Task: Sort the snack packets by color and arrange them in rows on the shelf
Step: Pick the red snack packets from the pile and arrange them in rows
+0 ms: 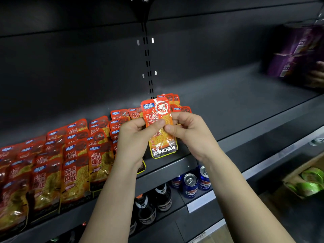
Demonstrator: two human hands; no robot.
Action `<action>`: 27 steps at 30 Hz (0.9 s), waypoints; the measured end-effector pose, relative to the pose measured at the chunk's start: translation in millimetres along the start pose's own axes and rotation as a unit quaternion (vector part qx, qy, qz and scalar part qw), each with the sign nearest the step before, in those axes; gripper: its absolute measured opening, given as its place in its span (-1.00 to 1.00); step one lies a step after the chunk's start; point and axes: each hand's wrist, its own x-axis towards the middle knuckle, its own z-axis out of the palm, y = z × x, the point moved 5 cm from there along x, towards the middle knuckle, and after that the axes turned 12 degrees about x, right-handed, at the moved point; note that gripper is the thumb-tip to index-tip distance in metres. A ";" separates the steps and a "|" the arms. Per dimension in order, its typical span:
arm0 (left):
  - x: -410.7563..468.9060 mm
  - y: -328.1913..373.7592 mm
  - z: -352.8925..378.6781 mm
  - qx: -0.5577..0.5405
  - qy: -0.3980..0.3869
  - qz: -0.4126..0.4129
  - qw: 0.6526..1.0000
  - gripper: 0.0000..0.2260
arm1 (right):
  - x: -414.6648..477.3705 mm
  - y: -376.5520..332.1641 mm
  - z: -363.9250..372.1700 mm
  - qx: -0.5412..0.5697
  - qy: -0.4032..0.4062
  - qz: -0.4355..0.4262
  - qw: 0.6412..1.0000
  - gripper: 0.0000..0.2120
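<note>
Both hands meet on one glossy red-and-orange foil snack packet (160, 130), held upright in front of the dark grey metal shelf (236, 106), just above its front edge. My left hand (135, 137) pinches the packet's left edge with the thumb across the front. My right hand (190, 132) pinches the right edge the same way, so both are clamped on it, thumbs almost touching.

To do this step well, I judge I should keep the printed face toward me and check its colour against the neighbours (it looks identical). Then I should lay it at the right end of the rows of matching red-and-orange packets (70, 155), overlapping like the rest so the tops line up. Foil is slippery, so a light two-sided pinch until it rests flat seems wise.

The shelf holds those rows along its left part, plus a small cluster of the same packets (172, 100) directly behind the one I hold. Below the shelf stand blue drink cans (190, 185) and dark glass bottles (163, 195). Far right and lower, a brown cardboard box (296, 171) holds shiny green items, too blurred to name. At upper right are blurred purple packages (294, 55), with another person's hand (317, 72) at them.
</note>
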 end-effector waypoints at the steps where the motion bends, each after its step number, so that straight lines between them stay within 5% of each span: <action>1: 1.0 -0.8 -2.7 0.007 0.002 -0.005 1.000 -0.91 | 0.7 0.4 0.7 -0.017 -0.004 -0.001 1.000 -0.81; 6: 13.0 -3.0 -34.7 0.142 0.036 0.020 0.989 -0.80 | 17.4 -6.0 -22.3 -0.190 0.075 -0.009 0.979 -0.90; 10: 17.3 10.1 -65.1 0.395 0.090 0.079 0.911 -0.71 | 36.8 -24.1 -63.5 -0.496 0.166 -0.008 0.852 -0.80; 14: 14.2 24.5 -77.1 0.493 0.146 0.105 0.851 -0.80 | 52.8 -27.7 -79.9 -0.617 0.197 0.040 0.761 -0.55; 20: 13.6 15.0 -76.7 0.500 0.124 0.090 0.853 -0.76 | 65.6 -13.8 -78.1 -0.679 0.148 0.119 0.709 -0.45; 27: 11.3 14.2 -73.7 0.527 0.111 0.071 0.840 -0.79 | 69.2 -6.6 -79.8 -0.655 0.153 0.140 0.727 -0.48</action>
